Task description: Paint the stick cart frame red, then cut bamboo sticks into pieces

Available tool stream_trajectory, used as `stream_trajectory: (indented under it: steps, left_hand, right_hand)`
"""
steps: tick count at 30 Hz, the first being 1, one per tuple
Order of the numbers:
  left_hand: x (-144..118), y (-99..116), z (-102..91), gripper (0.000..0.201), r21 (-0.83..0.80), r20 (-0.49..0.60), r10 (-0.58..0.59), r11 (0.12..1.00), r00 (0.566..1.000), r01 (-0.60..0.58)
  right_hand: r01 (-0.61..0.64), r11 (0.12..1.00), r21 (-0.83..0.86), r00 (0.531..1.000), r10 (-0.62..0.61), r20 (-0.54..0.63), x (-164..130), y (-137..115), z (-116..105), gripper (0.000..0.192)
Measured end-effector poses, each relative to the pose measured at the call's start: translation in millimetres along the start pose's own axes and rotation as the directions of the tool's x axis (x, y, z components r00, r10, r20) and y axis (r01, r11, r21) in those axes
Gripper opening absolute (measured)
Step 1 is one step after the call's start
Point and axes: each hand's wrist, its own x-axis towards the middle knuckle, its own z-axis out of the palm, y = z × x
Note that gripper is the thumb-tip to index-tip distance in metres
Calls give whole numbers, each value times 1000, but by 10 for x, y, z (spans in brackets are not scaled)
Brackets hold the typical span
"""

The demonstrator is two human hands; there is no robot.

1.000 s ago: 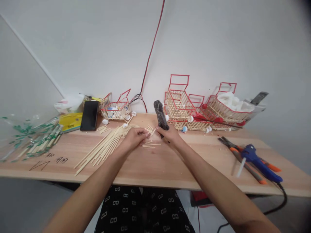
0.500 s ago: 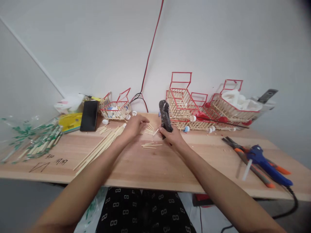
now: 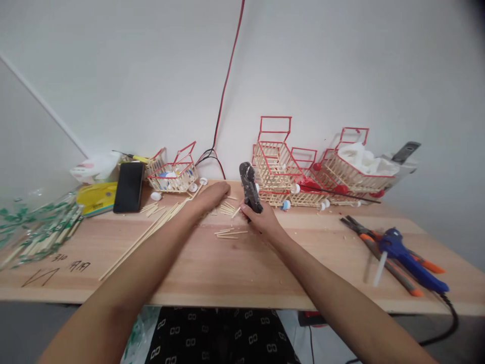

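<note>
My right hand (image 3: 264,218) is wrapped round an upright black hand tool (image 3: 249,186), whose exact kind I cannot make out. By its thumb a short pale wooden stick (image 3: 236,212) slants downward. My left hand (image 3: 215,196) lies low over the table with bent fingers; their tips are hidden, so any hold is unclear. Between the hands is a small pile of short sticks (image 3: 226,208). Nearer to me lies a second loose group of short sticks (image 3: 230,234). Long thin sticks (image 3: 140,239) run under and beside my left forearm.
Small stick-built carts with red trim (image 3: 276,156) stand along the wall, right and left (image 3: 172,179). A blue glue gun (image 3: 407,258) and orange-handled pliers (image 3: 401,275) lie at right. At left are a phone (image 3: 129,187), a yellow packet (image 3: 97,198) and bagged sticks (image 3: 49,230).
My left hand has dropped lower, and its fingers are more bent and hidden. The view has shifted slightly; my right hand still grips the black tool.
</note>
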Motion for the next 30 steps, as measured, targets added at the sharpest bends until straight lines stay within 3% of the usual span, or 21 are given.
stream_trajectory:
  steps: [3, 5, 8, 11, 14, 23, 28, 30]
  left_hand:
    - [-150, 32, -13, 5, -118, -55, -10, 993, 998, 3]
    - [-298, 86, -5, 14, -340, 34, -83, 936, 996, 90]
    - [-529, 184, 44, 28, -631, 230, -141, 732, 963, 258]
    - [-684, 254, 119, 29, -757, 268, -219, 555, 938, 345]
    - [-736, 289, 173, 25, -791, 290, -280, 467, 915, 394]
    - [-761, 363, 176, 17, -808, 361, -273, 386, 892, 445]
    - [-774, 392, 192, 15, -854, 319, -290, 325, 902, 406]
    - [-777, 404, 201, 15, -857, 313, -295, 321, 903, 402]
  right_hand:
    - [42, 998, -41, 999, -43, -22, 3, 26, -5, 27]
    - [55, 997, -45, 997, -57, -45, 5, 48, 1, 27]
    - [48, 999, -6, 996, -48, -75, 1, 62, 23, 29]
    - [45, 999, 21, 995, -43, -95, -8, 56, 46, 29]
    - [52, 998, 29, 994, -49, -101, -8, 54, 61, 28]
    - [-8, 992, 123, 993, 22, -112, -2, 79, 89, 32]
    - [-35, 939, 342, 999, 45, -23, -37, 28, 102, 37]
    - [-41, 936, 350, 999, 43, 1, -48, 13, 109, 37]
